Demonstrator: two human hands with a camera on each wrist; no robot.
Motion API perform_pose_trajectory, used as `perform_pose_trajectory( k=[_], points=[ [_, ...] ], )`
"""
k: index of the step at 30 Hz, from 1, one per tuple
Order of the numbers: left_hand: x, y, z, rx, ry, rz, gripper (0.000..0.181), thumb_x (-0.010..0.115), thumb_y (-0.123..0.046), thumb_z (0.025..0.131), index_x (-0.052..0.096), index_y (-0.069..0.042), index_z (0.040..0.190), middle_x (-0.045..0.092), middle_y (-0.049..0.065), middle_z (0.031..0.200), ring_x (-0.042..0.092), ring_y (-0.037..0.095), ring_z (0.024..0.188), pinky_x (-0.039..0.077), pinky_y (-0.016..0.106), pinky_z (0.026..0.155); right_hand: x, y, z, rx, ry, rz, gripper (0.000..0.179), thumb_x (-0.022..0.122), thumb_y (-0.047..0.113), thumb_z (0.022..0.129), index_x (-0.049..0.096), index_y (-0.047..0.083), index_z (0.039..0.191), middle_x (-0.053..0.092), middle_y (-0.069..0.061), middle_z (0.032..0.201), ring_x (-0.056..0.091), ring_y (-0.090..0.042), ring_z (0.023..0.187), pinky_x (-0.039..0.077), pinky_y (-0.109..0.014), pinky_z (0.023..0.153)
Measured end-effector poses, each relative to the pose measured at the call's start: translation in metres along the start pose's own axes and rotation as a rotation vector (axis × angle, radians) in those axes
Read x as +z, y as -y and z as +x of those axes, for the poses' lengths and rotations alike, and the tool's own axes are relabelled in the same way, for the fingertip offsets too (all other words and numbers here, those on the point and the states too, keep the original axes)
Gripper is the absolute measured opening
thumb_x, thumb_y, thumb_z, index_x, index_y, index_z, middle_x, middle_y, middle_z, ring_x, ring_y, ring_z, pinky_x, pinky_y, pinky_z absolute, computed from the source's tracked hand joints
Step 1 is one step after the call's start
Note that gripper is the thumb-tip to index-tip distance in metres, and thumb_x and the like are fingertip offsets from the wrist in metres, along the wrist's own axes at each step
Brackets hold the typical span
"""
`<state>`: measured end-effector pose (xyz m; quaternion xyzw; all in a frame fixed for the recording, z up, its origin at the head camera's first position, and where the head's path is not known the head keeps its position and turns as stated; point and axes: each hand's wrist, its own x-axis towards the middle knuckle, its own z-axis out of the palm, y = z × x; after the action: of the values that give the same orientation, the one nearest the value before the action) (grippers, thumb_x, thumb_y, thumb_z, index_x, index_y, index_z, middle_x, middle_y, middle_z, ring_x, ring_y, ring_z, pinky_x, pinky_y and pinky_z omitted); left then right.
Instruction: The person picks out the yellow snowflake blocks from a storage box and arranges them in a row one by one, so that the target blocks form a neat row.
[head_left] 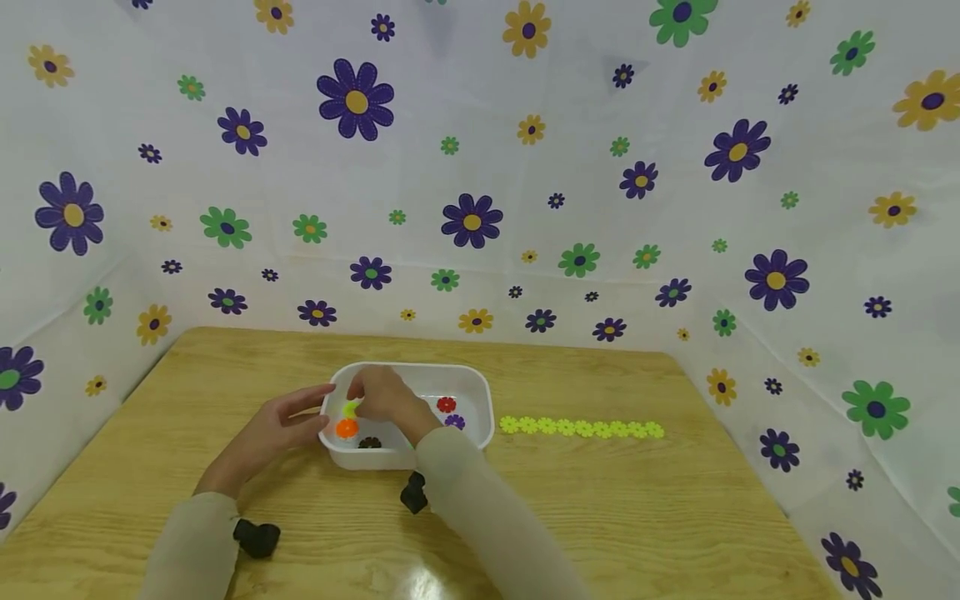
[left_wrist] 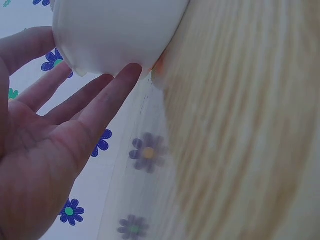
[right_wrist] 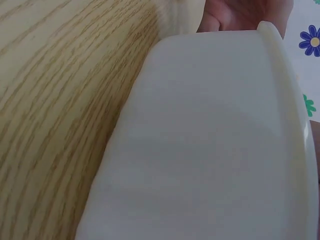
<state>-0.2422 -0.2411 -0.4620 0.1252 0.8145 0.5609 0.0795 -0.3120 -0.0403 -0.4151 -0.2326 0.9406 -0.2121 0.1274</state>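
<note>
A white plastic tub (head_left: 412,459) stands on the table and holds small flower-shaped plastic pieces. My left hand (head_left: 272,435) rests at its left end, with fingers and thumb extended against the rim; the left wrist view shows the fingertips (left_wrist: 132,70) on the tub's outer wall. My right hand (head_left: 386,398) reaches down inside the tub, its bent fingers right at a yellow-green flower piece (head_left: 350,409); I cannot tell whether they pinch it. Close by lies an orange flower piece (head_left: 347,428). The tub's wall (right_wrist: 200,135) hides most of my right hand in the right wrist view.
Also in the tub are a red piece (head_left: 447,404), a purple piece (head_left: 454,422) and a dark brown piece (head_left: 370,443). To its right, a straight row of yellow-green flower pieces (head_left: 583,428) lies on the wooden table (head_left: 600,517). A flower-print sheet (head_left: 420,175) encloses the back and sides.
</note>
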Motion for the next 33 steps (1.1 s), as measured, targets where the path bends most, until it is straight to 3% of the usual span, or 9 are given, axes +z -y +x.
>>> perform_pose_trajectory(
  k=[6,13,19,33],
  points=[
    [0.000,0.003,-0.001,0.019,0.005,-0.001,0.061,0.061,-0.027,0.104,0.039,-0.012,0.159,0.033,0.026,0.165,0.046,0.053,0.142,0.057,0.045,0.105,0.006,0.004,0.005,0.004,0.026,-0.035,0.025,0.079,0.009,0.089,0.078,0.014,0.114,0.076,0.000,0.119,0.066,-0.014,0.110,0.054,-0.022,0.103],
    [0.000,0.003,-0.001,0.031,0.006,-0.001,0.061,0.060,-0.027,0.105,0.039,-0.011,0.159,0.033,0.026,0.165,0.046,0.054,0.142,0.057,0.047,0.105,0.010,0.000,0.010,-0.010,0.030,-0.095,0.027,0.076,0.008,0.090,0.077,0.015,0.117,0.073,0.001,0.112,0.059,-0.013,0.096,0.054,-0.020,0.094],
    [0.001,0.003,-0.001,0.025,0.003,0.006,0.062,0.060,-0.028,0.105,0.038,-0.011,0.160,0.033,0.026,0.166,0.045,0.054,0.143,0.056,0.049,0.107,0.009,-0.003,0.010,0.004,0.042,-0.109,0.022,0.077,0.005,0.087,0.078,0.015,0.107,0.071,0.001,0.101,0.057,-0.011,0.086,0.052,-0.018,0.080],
    [0.001,0.001,-0.002,0.010,-0.006,0.002,0.061,0.060,-0.028,0.105,0.038,-0.013,0.160,0.033,0.025,0.166,0.045,0.053,0.143,0.055,0.050,0.107,0.004,-0.011,0.004,0.005,0.049,-0.054,0.021,0.082,0.003,0.083,0.073,0.014,0.099,0.069,0.002,0.099,0.056,-0.012,0.085,0.050,-0.021,0.079]
  ],
)
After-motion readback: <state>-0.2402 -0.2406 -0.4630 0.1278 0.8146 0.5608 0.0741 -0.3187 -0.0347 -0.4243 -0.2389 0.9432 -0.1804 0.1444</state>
